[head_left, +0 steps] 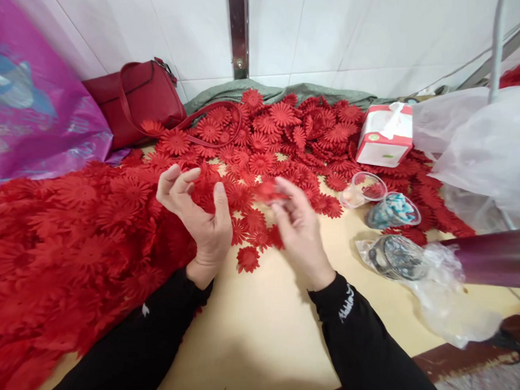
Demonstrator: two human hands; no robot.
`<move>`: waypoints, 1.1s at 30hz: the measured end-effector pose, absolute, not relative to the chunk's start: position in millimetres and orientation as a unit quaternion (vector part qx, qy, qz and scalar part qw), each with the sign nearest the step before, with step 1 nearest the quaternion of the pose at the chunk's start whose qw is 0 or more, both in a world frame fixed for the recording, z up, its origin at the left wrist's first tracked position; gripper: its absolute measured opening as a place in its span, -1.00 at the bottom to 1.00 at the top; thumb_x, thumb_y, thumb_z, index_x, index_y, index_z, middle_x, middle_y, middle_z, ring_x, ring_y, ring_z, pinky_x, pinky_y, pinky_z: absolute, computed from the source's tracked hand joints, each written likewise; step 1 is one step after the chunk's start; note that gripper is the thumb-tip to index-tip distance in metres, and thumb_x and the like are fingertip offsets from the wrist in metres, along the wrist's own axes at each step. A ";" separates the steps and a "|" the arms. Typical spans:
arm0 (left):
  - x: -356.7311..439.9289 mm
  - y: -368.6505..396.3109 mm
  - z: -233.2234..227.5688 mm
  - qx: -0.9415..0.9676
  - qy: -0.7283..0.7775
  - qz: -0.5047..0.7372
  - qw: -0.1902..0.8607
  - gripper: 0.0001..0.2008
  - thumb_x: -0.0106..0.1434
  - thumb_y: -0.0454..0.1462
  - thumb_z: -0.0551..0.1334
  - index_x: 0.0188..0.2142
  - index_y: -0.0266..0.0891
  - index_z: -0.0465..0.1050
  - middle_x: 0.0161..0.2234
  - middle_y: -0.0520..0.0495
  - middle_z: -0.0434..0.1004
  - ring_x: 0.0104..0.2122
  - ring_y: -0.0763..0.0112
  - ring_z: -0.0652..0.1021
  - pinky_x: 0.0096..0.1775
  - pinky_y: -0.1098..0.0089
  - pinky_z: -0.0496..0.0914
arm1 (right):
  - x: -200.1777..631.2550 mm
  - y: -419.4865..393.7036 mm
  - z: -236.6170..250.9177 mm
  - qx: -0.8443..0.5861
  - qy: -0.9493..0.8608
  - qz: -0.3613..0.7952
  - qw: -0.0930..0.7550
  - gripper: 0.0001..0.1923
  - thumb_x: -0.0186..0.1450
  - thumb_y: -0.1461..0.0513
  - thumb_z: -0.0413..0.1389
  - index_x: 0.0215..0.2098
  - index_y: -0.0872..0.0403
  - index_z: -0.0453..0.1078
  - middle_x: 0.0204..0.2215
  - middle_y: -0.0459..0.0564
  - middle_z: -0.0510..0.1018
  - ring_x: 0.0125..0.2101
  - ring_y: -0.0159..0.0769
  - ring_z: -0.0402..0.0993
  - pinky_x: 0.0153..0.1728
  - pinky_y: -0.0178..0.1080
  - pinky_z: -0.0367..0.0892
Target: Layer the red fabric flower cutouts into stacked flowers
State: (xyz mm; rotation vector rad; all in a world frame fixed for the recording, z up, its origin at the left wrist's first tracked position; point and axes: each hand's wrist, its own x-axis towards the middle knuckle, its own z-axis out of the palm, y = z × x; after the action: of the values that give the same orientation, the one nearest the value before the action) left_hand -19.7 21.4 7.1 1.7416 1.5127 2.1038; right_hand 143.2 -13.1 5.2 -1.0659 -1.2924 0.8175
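My right hand pinches a small red flower piece between thumb and fingers; motion smears it. Empty, with curled fingers and the thumb apart, my left hand is raised at the edge of the big heap of red artificial flowers. Between the hands, a single red flower lies flat on the pale tabletop, just in front of several others. A second pile of red flowers stretches along the wall behind both hands.
At the right stand a tissue box, a clear plastic cup, a cup of blue-and-white bits, a bagged dark round container and a purple cylinder. A red handbag and purple plastic bag are at the left.
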 end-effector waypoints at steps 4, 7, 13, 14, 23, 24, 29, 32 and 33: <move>-16.0 13.1 10.2 0.605 0.444 0.661 0.008 -0.73 0.36 -0.27 0.34 0.04 -0.08 0.45 0.19 -0.19 0.28 0.26 0.05 0.30 0.33 -0.10 0.20 | 130.5 -22.1 10.7 -0.396 -0.658 0.364 0.527 -0.58 0.50 0.28 -0.01 0.25 -0.17 0.42 0.26 -0.01 0.50 0.14 -0.22 0.53 0.23 -0.02 0.45; -14.5 13.3 8.8 0.637 0.418 0.647 0.031 -0.83 0.39 -0.28 0.30 -0.04 -0.08 0.47 0.04 -0.15 0.40 0.15 0.10 0.42 0.27 -0.07 0.30 | 142.8 -16.1 6.2 -0.467 -0.659 0.253 0.532 -0.64 0.49 0.32 -0.02 0.07 -0.09 0.53 -0.01 0.03 0.62 0.00 -0.19 0.56 0.14 -0.01 0.47; -8.1 16.3 0.7 0.696 0.375 0.590 0.164 -0.87 0.42 -0.30 0.23 -0.05 -0.15 0.45 -0.11 -0.11 0.51 -0.11 0.30 0.56 -0.04 0.26 0.52 | 166.3 0.0 -12.8 -0.594 -0.683 0.121 0.407 -0.71 0.37 0.31 0.18 0.05 0.06 0.53 -0.04 0.19 0.55 -0.01 0.05 0.47 0.09 0.14 0.41; -7.1 16.2 -0.1 0.711 0.368 0.571 0.182 -0.86 0.42 -0.32 0.23 -0.04 -0.16 0.45 -0.11 -0.11 0.53 -0.13 0.33 0.57 -0.07 0.29 0.52 | 167.4 1.0 -14.0 -0.601 -0.687 0.112 0.393 -0.74 0.37 0.31 0.19 0.02 0.08 0.54 -0.07 0.20 0.55 -0.03 0.07 0.46 0.08 0.14 0.41; -9.0 22.3 -9.8 0.760 0.389 0.477 0.209 -0.63 0.39 -0.37 0.25 0.18 -0.16 0.44 0.16 -0.20 0.49 0.14 0.24 0.56 0.08 0.25 0.55 | 169.6 0.7 -3.2 -0.594 -0.633 0.116 0.482 -0.83 0.46 0.26 0.08 -0.19 0.05 0.53 -0.23 0.06 0.64 -0.21 -0.15 0.56 -0.09 -0.12 0.44; -9.1 22.9 -10.9 0.764 0.384 0.472 0.214 -0.60 0.39 -0.37 0.25 0.20 -0.16 0.43 0.18 -0.21 0.48 0.16 0.23 0.55 0.08 0.26 0.56 | 169.2 0.5 -2.3 -0.597 -0.624 0.122 0.490 -0.84 0.45 0.25 0.08 -0.21 0.05 0.52 -0.25 0.04 0.65 -0.23 -0.17 0.56 -0.11 -0.14 0.44; -8.3 22.5 -12.5 0.763 0.387 0.458 0.239 -0.61 0.38 -0.35 0.28 0.19 -0.16 0.45 0.16 -0.19 0.55 0.10 0.26 0.61 0.10 0.24 0.55 | 162.6 -2.8 2.2 -0.582 -0.583 0.217 0.524 -0.85 0.45 0.20 0.10 -0.23 0.04 0.49 -0.31 -0.03 0.64 -0.28 -0.23 0.55 -0.16 -0.19 0.43; -8.7 22.1 -11.6 0.733 0.409 0.478 0.259 -0.77 0.42 -0.29 0.26 0.05 -0.18 0.53 -0.03 -0.12 0.67 -0.06 0.31 0.67 0.04 0.28 0.56 | 158.7 -6.3 5.8 -0.532 -0.572 0.303 0.547 -0.84 0.47 0.16 0.11 -0.16 0.04 0.50 -0.27 -0.04 0.64 -0.26 -0.26 0.57 -0.15 -0.21 0.44; -8.9 22.4 -11.2 0.719 0.421 0.489 0.258 -0.81 0.43 -0.27 0.26 0.01 -0.19 0.55 -0.08 -0.10 0.69 -0.09 0.31 0.68 0.02 0.29 0.56 | 158.8 -7.2 7.2 -0.521 -0.574 0.306 0.553 -0.85 0.47 0.16 0.12 -0.13 0.04 0.50 -0.24 -0.03 0.64 -0.24 -0.27 0.57 -0.14 -0.21 0.44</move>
State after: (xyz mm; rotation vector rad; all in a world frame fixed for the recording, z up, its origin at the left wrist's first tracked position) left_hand -8.9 22.4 -11.2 1.9499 1.1428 1.3257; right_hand 158.8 -7.2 7.2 -1.2329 -1.3565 0.7241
